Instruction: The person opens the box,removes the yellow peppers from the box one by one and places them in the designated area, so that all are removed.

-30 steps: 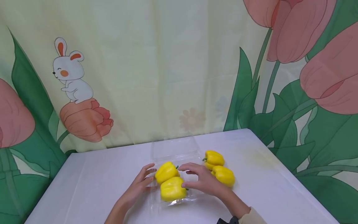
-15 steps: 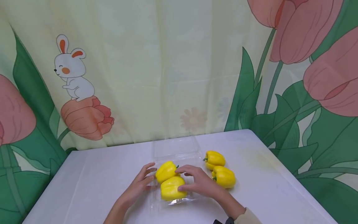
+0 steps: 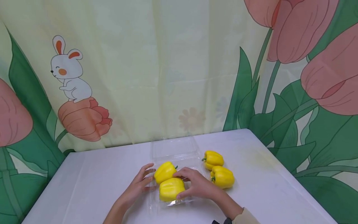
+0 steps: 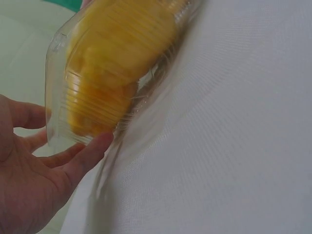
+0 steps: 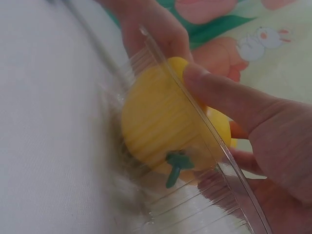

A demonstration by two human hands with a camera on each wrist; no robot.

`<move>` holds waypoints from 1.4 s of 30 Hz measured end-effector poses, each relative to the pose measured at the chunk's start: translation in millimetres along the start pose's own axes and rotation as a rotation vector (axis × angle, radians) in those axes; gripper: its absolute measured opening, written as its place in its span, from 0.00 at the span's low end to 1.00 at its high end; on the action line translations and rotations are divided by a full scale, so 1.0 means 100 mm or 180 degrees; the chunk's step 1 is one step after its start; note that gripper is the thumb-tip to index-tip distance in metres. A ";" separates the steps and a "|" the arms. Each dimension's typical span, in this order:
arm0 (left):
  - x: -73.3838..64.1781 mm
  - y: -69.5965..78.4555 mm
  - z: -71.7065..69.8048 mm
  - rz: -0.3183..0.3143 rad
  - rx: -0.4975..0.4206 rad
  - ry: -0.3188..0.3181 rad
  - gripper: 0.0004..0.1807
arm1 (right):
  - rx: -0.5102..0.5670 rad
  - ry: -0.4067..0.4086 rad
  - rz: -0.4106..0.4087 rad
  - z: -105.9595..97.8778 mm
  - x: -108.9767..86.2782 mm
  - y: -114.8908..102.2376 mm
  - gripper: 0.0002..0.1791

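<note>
Two yellow bell peppers lie in the left part of a clear plastic clamshell box [image 3: 193, 161]. My right hand [image 3: 195, 184] grips the nearer pepper [image 3: 171, 189], thumb on its near side and fingers at its far side. In the right wrist view, the same pepper [image 5: 151, 117] with its green stem shows through the ribbed box wall. The farther pepper [image 3: 164, 172] touches it from behind. Beside the box's left wall, my left hand [image 3: 137, 184] has its fingers spread; the left wrist view shows fingertips [image 4: 105, 140] against the plastic.
Two more yellow bell peppers, one farther back [image 3: 213, 159] and one nearer [image 3: 222, 177], lie on the white table [image 3: 265, 186] just right of the box. The box's clear lid [image 3: 174, 147] is folded back toward the printed curtain [image 3: 134, 77].
My right hand has moved slightly down and closed from loosely spread fingers onto the nearer pepper in the box. The left hand stays at the box's left side.
</note>
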State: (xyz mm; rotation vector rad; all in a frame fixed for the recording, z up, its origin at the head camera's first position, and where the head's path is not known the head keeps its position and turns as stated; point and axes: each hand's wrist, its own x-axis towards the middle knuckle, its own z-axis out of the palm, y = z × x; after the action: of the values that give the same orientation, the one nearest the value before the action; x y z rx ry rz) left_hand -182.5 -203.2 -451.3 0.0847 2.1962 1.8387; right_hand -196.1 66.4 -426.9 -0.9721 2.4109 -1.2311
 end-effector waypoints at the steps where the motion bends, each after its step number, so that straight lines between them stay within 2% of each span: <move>1: 0.00 0.00 0.00 -0.0002 0.0000 0.0002 0.30 | 0.0012 -0.0010 0.0017 0.00 0.00 0.00 0.34; 13: 0.00 0.00 0.01 -0.0027 -0.0032 0.0002 0.30 | 0.0208 0.0043 0.0095 0.00 -0.01 0.00 0.33; 23: 0.00 0.00 0.01 0.0049 -0.0064 -0.0052 0.31 | 0.0157 0.0103 0.0111 -0.03 -0.03 -0.01 0.33; 31: -0.01 0.01 0.02 -0.0015 -0.0004 0.0018 0.31 | 0.0124 0.0184 0.0130 -0.10 -0.09 -0.03 0.34; 42: -0.02 0.03 0.01 -0.0023 0.0031 0.0012 0.30 | 0.0189 0.0344 0.0173 -0.20 -0.15 -0.05 0.34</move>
State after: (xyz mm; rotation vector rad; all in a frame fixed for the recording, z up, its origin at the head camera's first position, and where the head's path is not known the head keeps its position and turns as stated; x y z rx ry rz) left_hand -180.3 -202.0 -447.7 0.0754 2.2052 1.8261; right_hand -192.3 86.8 -411.5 -0.8380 2.4491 -1.3601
